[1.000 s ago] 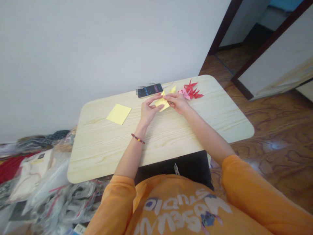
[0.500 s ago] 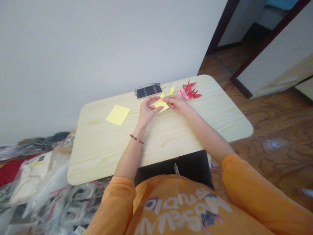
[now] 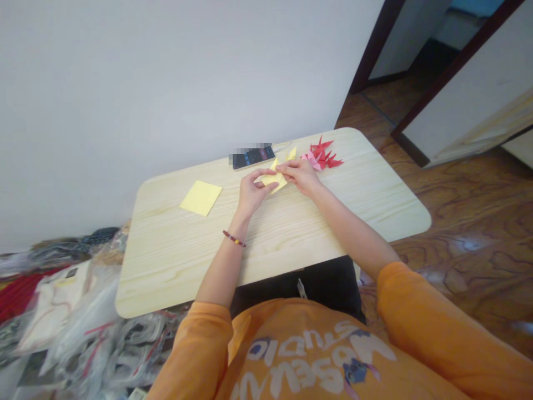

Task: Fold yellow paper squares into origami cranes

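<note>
Clock reference: the yellow folded paper (image 3: 270, 178) is the dial centre; 12 o'clock points to the top of the view, towards the wall (image 3: 187, 83).
Paper location: over the wall-side half of the pale wood-grain table (image 3: 175, 255), between both hands; whether it contacts the tabletop cannot be told.
Paper appearance: light yellow, matte, with layered flaps; one pointed flap rises towards 12 o'clock, and a broader part extends towards 6 o'clock. Finer creases are too small to read, and fingers cover part of it.
Left hand (image 3: 251, 194): at 8 o'clock; fingers curved in a C shape, thumb on the near side, fingertips on the far side, gripping the paper.
Right hand (image 3: 302, 175): at 3 o'clock; grip narrow, thumb and forefinger pinching the paper near its upper point.
Second yellow piece (image 3: 292, 153): at 1 o'clock, pointed, just beyond the right hand; any join to the held paper cannot be confirmed.
Red and pink folded pieces: at 2 o'clock, clustered near the right hand; red (image 3: 322, 149) with sharp spikes, pink (image 3: 313, 160) on the cluster's left side.
Yellow square sheet (image 3: 201, 198): between 8 and 9 o'clock, flat on the table, apart from the left hand.
Phone (image 3: 254, 158): at 11 o'clock, screen up, near the wall.
</note>
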`<action>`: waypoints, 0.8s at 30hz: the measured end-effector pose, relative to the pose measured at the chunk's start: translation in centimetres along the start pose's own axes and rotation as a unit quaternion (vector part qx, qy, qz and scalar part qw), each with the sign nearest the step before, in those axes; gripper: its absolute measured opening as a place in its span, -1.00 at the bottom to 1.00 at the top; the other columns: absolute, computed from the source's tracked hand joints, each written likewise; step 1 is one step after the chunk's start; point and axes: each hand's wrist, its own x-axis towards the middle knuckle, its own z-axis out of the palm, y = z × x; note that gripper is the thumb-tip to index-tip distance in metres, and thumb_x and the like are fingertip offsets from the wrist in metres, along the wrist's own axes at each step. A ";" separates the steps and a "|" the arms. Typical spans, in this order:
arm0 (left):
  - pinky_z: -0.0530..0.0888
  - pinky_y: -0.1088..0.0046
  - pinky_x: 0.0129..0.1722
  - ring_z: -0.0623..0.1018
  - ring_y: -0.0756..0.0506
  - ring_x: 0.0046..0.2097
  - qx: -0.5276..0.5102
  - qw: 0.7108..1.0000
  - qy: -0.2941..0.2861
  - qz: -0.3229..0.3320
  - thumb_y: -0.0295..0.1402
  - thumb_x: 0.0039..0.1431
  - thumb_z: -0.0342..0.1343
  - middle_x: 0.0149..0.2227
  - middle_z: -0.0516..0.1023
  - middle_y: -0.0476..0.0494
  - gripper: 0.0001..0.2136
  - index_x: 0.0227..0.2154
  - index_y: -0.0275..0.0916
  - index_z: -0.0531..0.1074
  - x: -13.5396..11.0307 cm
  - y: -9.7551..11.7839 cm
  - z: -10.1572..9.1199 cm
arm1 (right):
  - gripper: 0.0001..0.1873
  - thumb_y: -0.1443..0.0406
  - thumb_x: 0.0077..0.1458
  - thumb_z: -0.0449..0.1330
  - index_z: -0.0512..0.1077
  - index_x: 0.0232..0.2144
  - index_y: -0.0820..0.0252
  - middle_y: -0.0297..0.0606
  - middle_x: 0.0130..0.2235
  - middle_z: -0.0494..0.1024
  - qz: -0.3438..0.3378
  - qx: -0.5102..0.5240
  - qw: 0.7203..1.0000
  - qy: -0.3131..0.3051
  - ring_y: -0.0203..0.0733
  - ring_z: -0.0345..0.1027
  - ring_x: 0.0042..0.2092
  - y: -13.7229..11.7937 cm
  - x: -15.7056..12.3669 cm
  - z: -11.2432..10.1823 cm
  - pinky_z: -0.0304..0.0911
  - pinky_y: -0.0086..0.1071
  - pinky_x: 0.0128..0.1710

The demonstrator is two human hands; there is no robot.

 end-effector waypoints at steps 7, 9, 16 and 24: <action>0.53 0.45 -0.22 0.57 -0.07 -0.17 -0.002 1.000 -0.018 0.014 -0.36 -0.13 0.31 -0.08 0.56 -0.20 -0.71 -0.26 -0.28 0.54 0.0 -0.1 0.0 | -0.71 0.20 -0.28 0.43 0.48 -0.59 0.30 -0.47 -0.68 0.19 -0.014 -0.003 1.000 -0.002 -0.51 -0.06 -0.60 -0.1 0.0 -0.3 -0.23 -0.52 -0.66; 0.53 0.43 -0.20 0.54 -0.10 -0.09 0.010 0.999 -0.022 0.029 -0.36 -0.13 0.31 -0.08 0.54 -0.21 -0.71 -0.26 -0.27 0.55 0.0 -0.1 0.0 | -0.71 0.19 -0.27 0.43 0.47 -0.59 0.30 -0.47 -0.67 0.19 -0.011 -0.008 1.000 0.003 -0.50 -0.06 -0.59 -0.2 -0.1 -0.3 -0.21 -0.52 -0.66; 0.53 0.47 -0.25 0.51 -0.10 -0.05 0.028 0.998 -0.047 0.037 -0.37 -0.10 0.30 -0.07 0.51 -0.21 -0.71 -0.24 -0.24 0.57 -0.1 0.1 0.0 | -0.72 0.22 -0.23 0.41 0.43 -0.58 0.29 -0.46 -0.65 0.23 -0.010 -0.001 1.000 0.025 -0.51 -0.03 -0.59 -0.4 0.3 -0.6 -0.20 -0.53 -0.66; 0.52 0.48 -0.29 0.52 -0.10 -0.07 0.015 0.997 -0.067 0.029 -0.35 -0.11 0.31 -0.08 0.52 -0.21 -0.70 -0.23 -0.23 0.57 -0.1 0.3 -0.2 | -0.65 0.19 -0.19 0.40 0.31 -0.64 0.24 -0.50 -0.67 0.16 -0.023 -0.015 0.999 0.027 -0.51 -0.06 -0.60 -0.7 0.1 -0.5 -0.24 -0.53 -0.65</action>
